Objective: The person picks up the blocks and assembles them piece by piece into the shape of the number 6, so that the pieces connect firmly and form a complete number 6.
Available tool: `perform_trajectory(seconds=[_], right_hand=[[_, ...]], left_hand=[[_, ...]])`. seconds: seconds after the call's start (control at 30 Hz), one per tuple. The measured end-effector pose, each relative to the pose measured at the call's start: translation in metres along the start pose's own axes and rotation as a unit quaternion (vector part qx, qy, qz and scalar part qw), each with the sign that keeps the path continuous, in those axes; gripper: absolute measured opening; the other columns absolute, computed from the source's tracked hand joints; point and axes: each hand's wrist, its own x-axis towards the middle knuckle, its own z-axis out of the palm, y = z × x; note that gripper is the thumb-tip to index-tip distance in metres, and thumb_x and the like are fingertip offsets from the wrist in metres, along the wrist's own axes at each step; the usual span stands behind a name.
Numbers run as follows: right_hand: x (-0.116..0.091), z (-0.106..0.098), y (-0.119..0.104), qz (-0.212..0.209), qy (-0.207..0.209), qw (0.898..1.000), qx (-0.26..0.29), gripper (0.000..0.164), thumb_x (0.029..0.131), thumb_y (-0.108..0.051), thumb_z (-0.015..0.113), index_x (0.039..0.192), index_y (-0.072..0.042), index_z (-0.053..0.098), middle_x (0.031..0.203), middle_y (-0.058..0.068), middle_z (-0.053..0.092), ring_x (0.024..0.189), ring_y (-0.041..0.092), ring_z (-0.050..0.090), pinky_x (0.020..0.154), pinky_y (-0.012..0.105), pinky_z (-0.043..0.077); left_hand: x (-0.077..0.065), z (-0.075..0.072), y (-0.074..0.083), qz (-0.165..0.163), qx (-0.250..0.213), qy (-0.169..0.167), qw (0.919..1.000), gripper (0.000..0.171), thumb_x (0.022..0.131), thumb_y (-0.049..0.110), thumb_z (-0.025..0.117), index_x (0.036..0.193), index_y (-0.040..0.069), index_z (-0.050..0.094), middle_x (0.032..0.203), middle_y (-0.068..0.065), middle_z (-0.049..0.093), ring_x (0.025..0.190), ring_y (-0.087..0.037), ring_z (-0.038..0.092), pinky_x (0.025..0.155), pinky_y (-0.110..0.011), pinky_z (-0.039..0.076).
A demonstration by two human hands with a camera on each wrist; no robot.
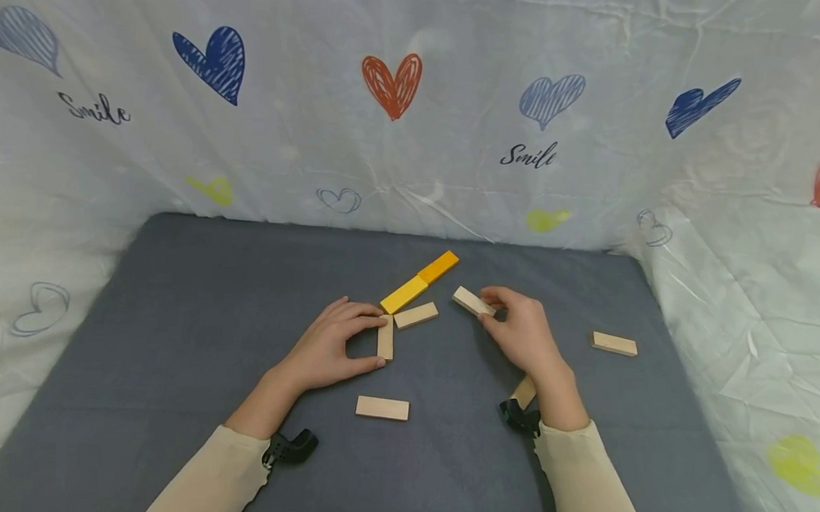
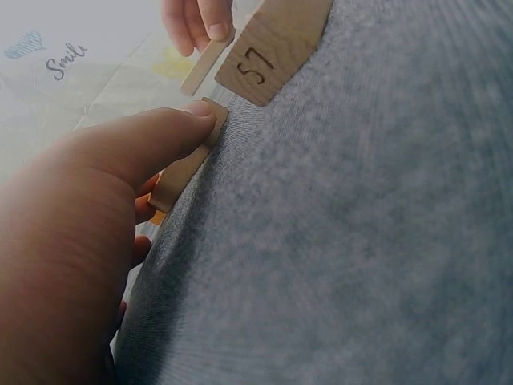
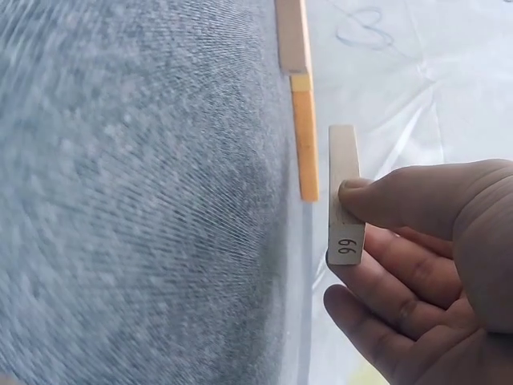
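My left hand (image 1: pixel 325 345) spans a plain wooden block (image 1: pixel 385 344), thumb on its near end and fingertips at its far end. This block lies on the grey cloth. Held between the thumb and fingers of my right hand (image 1: pixel 524 331), another wooden block (image 1: pixel 469 299) is lifted above the cloth; its end bears a number, 66 or 99, in the right wrist view. A yellow block (image 1: pixel 405 294) and an orange block (image 1: pixel 439 267) form a slanting line beyond the left fingertips. Just right of the left-hand block lies an angled wooden block (image 1: pixel 416 316).
One wooden block (image 1: pixel 382 408) lies nearer the front, and the left wrist view shows a block marked 57 (image 2: pixel 276 52). A partly hidden block (image 1: pixel 523 392) lies below the right wrist. Farther right is another block (image 1: pixel 614 344). A white sheet (image 1: pixel 447 159) hangs behind the table.
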Motion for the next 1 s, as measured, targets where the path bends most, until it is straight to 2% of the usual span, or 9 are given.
perform_trajectory(seconds=[1.0], right_hand=[[-0.003, 0.015, 0.000, -0.020, -0.038, 0.999, -0.005, 0.041, 0.098, -0.004, 0.080, 0.139, -0.001, 0.073, 0.128, 0.013, 0.076, 0.111, 0.032, 0.072, 0.092, 0.053, 0.063]], left_hand=[[0.001, 0.000, 0.003, -0.009, 0.000, -0.001, 1.0000, 0.067, 0.091, 0.049, 0.090, 0.147, 0.018, 0.071, 0.151, 0.001, 0.062, 0.146, -0.025, 0.053, 0.137, -0.047, 0.017]])
